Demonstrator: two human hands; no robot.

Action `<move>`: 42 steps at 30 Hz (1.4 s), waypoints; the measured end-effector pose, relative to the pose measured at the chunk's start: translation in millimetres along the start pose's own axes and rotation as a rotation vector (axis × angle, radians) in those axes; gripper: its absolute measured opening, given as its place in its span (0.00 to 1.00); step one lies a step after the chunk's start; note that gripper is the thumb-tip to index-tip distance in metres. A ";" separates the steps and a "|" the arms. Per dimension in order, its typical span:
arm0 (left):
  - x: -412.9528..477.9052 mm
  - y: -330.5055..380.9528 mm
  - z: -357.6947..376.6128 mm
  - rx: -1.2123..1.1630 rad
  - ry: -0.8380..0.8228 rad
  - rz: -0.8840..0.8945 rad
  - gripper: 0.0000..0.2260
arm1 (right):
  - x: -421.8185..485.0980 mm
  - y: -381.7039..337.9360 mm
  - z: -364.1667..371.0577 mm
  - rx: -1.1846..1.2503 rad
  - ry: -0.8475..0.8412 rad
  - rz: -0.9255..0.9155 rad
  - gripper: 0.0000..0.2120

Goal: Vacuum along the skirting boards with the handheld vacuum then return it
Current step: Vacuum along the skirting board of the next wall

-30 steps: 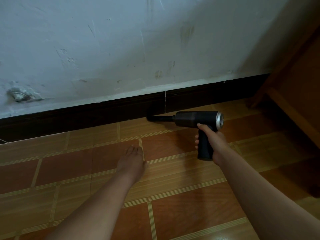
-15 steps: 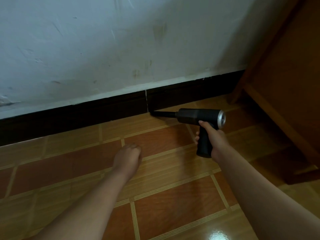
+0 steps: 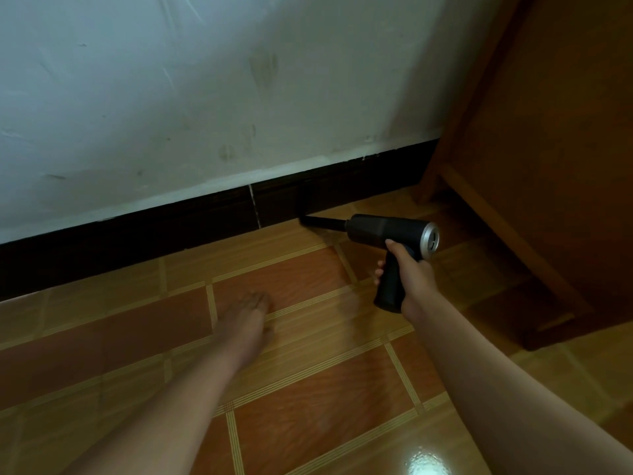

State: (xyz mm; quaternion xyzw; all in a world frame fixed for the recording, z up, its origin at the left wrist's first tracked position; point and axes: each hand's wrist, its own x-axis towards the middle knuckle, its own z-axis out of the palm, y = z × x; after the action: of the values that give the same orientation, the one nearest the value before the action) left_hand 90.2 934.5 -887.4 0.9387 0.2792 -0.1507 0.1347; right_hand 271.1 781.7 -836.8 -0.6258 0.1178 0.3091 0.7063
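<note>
- My right grip [image 3: 412, 279] holds the black pistol-shaped handheld vacuum [image 3: 383, 229], nozzle at the dark skirting board [image 3: 171, 231].
- And my left grip [image 3: 246, 315] is blurry, fingers straight, holding nothing.

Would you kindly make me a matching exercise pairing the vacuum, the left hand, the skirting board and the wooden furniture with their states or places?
1. handheld vacuum
2. left hand
3. skirting board
4. wooden furniture

A. empty, fingers straight
B. dark band under the white wall
C. far right of the view
D. gripped by the right hand

Pairs: 1-D, 2-A, 3-B, 4-C.
</note>
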 end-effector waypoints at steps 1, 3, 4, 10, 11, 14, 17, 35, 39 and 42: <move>0.8 1.0 0.5 -0.001 -0.001 0.000 0.26 | 0.7 -0.6 -1.6 0.007 0.009 0.001 0.07; 1.9 2.9 1.7 -0.007 -0.001 0.000 0.26 | 1.7 -1.9 -5.2 0.016 0.030 -0.001 0.07; 2.0 3.6 1.9 -0.007 -0.006 -0.001 0.26 | 2.3 -2.5 -6.9 0.023 0.039 -0.005 0.07; 1.7 3.3 8.2 0.023 -0.060 -0.021 0.28 | 7.6 -5.7 -19.2 0.040 0.065 -0.029 0.13; 2.4 3.2 9.2 0.030 -0.061 -0.026 0.28 | 8.5 -6.3 -21.1 0.041 0.070 -0.033 0.14; 4.7 3.9 11.6 0.050 -0.069 -0.047 0.28 | 11.0 -7.1 -26.2 0.054 0.083 -0.054 0.14; 6.2 3.8 16.2 0.051 -0.072 -0.068 0.29 | 13.0 -8.9 -28.6 0.093 0.102 -0.069 0.11; 12.1 4.2 17.7 0.057 -0.085 -0.064 0.30 | 32.4 -16.2 -44.5 0.208 0.180 -0.088 0.17; 12.7 5.1 17.9 0.072 -0.078 -0.059 0.29 | 36.6 -16.8 -44.6 0.240 0.187 -0.091 0.17; 14.0 5.1 17.6 0.099 -0.075 -0.060 0.29 | 39.2 -18.4 -43.3 0.255 0.175 -0.094 0.17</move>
State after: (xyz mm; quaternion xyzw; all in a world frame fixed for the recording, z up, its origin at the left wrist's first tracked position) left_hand 100.6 931.2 -907.7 0.9292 0.2940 -0.2032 0.0941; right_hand 322.0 751.2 -851.7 -0.5606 0.1877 0.2023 0.7807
